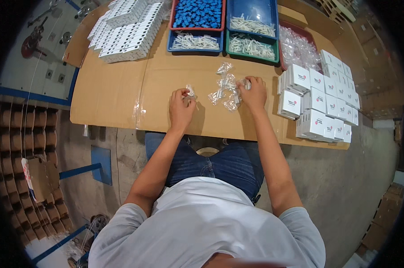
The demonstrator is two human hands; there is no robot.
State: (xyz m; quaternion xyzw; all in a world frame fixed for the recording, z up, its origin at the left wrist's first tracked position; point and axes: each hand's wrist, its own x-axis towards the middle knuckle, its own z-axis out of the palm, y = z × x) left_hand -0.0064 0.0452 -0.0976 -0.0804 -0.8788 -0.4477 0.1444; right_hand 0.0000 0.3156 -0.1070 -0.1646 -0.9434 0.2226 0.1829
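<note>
My left hand rests above the cardboard-covered table, its fingers closed on a small clear plastic bag. To the right, my right hand pinches another small clear bag at the edge of a loose group. That group is several small clear bags with short white pieces inside, lying between my hands. What exactly the bag in my left hand contains is too small to make out.
Along the far side stand a red tray of blue pieces, a blue tray and a green tray of white plugs, and a red tray of clear bags. White boxes are stacked at left and right.
</note>
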